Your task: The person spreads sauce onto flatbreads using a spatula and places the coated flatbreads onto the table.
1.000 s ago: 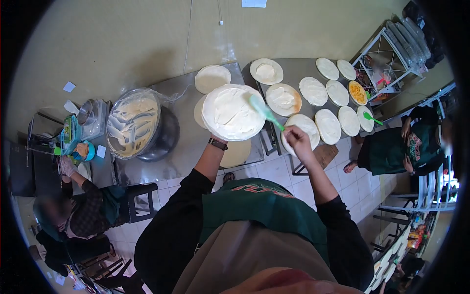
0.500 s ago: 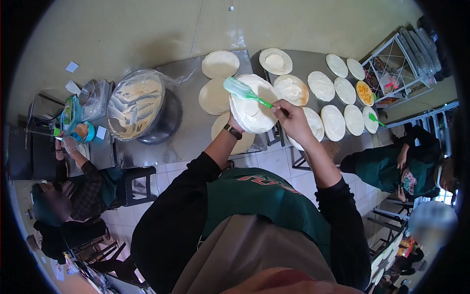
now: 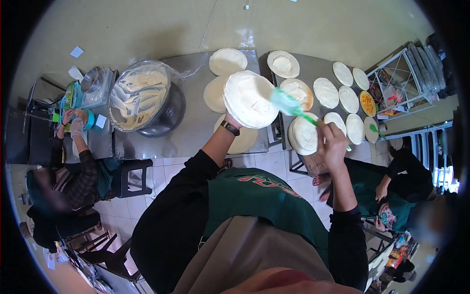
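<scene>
My left hand (image 3: 231, 121) supports a round flat base spread with white cream (image 3: 249, 100) from below; most of its fingers are hidden under it. In my right hand (image 3: 334, 144) is a green spatula (image 3: 288, 103), its handle gripped and its pale blade, blurred by motion, at the right edge of the creamed base. Plain round bases (image 3: 228, 61) lie on the metal table beneath and behind. Just left of my right hand sits a stack of white-topped rounds (image 3: 303, 134).
A large bowl of cream (image 3: 139, 95) lined with plastic stands on the metal table (image 3: 186, 142). Several creamed rounds (image 3: 325, 93) and one with orange topping (image 3: 367, 103) cover the right table. A wire rack (image 3: 399, 81) is beyond. Co-workers are at left (image 3: 81, 171) and right (image 3: 387, 181).
My right hand has moved right and down with the spatula, which has shifted from over the creamed base to its right edge. My left hand still supports the base.
</scene>
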A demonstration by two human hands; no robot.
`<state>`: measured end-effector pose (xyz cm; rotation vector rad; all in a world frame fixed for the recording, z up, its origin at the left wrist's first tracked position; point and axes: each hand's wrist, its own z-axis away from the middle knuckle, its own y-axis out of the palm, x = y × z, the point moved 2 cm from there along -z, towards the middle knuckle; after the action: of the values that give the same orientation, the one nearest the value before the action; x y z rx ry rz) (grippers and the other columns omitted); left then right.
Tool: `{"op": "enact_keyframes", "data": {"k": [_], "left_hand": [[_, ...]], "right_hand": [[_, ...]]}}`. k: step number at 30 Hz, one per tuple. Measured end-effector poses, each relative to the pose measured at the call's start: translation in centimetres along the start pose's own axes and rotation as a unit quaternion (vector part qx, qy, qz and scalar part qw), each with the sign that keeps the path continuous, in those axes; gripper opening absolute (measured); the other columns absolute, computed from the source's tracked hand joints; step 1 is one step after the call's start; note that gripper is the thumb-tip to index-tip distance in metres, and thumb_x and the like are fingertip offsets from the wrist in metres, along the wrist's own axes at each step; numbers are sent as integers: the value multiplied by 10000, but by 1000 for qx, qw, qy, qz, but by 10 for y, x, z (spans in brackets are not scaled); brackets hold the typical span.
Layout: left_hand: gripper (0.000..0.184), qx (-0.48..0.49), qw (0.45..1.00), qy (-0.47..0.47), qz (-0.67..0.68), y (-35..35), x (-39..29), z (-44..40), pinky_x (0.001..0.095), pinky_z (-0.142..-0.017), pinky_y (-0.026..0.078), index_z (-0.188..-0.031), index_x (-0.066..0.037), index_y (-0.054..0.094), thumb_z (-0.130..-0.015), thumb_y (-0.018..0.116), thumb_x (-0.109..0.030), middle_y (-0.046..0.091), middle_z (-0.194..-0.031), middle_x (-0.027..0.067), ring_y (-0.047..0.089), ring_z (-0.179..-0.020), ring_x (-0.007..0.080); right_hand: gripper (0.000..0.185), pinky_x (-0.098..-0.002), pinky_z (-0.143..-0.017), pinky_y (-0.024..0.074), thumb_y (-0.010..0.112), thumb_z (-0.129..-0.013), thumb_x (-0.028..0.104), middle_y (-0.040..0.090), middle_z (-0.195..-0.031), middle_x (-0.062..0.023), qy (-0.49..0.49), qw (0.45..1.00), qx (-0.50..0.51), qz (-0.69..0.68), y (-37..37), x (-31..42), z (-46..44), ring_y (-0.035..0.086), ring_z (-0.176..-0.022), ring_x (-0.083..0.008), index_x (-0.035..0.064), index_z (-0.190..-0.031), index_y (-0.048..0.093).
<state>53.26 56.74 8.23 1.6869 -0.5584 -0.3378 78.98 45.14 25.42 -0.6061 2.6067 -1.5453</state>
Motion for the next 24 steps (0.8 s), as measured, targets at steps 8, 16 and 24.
{"op": "enact_keyframes", "data": {"k": [8, 16, 24], "left_hand": [[671, -1, 998, -56, -8, -3, 34, -11, 524, -1082, 328, -1434, -136, 327, -928, 357, -575, 376, -1455, 138, 402, -1304, 350], [561, 66, 996, -28, -55, 4, 41, -4, 475, -1043, 400, -1456, -137, 276, -993, 306, -451, 379, -1454, 118, 433, -1292, 289], [601, 30, 995, -18, -99, 4, 24, 8, 500, -1032, 410, -1468, -132, 257, -979, 347, -468, 353, -1469, 144, 402, -1318, 309]], "right_hand": [[419, -338, -608, 429, 618, -637, 91, 523, -788, -50, -239, 970, 22, 48, 23, 87, -54, 562, -727, -195, 50, -1053, 619], [211, -361, -603, 506, 596, -718, 109, 583, -797, -79, -183, 971, 44, 149, 48, 74, -123, 634, -689, -235, 96, -926, 630], [159, -439, -635, 538, 582, -783, 149, 645, -854, -117, 62, 959, 174, 213, 13, 5, -121, 672, -743, -309, 82, -913, 643]]}}
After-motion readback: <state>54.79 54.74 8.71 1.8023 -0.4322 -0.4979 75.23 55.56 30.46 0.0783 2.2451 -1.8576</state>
